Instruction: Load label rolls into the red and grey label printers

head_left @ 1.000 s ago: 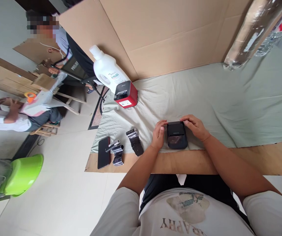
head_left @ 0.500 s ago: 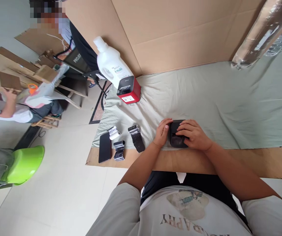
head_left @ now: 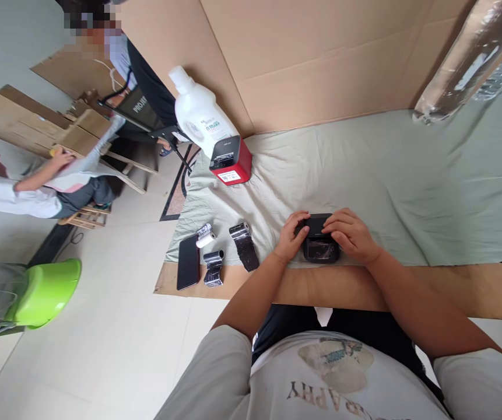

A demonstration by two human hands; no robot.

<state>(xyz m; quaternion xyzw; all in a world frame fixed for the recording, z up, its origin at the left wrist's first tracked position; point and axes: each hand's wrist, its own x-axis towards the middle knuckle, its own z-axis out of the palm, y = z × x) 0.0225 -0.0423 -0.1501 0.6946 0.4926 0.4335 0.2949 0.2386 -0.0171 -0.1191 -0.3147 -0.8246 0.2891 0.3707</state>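
Note:
A small black printer (head_left: 322, 249), box-shaped with rounded corners and a glossy panel on its near half, sits on the cloth. My left hand (head_left: 293, 236) is closed round its left side, thumb along the edge. My right hand (head_left: 351, 234) holds its right side, fingertips on the upper right of the top. To the left lie a roll of black film (head_left: 244, 245) partly unwound, a smaller dark roll (head_left: 213, 267), a white paper roll (head_left: 206, 235) and a black phone (head_left: 188, 262).
Behind the rolls stand a red box-shaped device (head_left: 237, 163) with a black top and a white detergent bottle (head_left: 202, 111). A cardboard wall (head_left: 320, 58) closes the far side. A wrapped tube (head_left: 460, 64) leans at right. At left, another person's hand (head_left: 62, 156) touches a cardboard box.
My right hand has shifted off the printer's middle toward its right edge, so the glossy panel shows more fully. The left hand keeps its hold. At left, the other person's hand has moved right.

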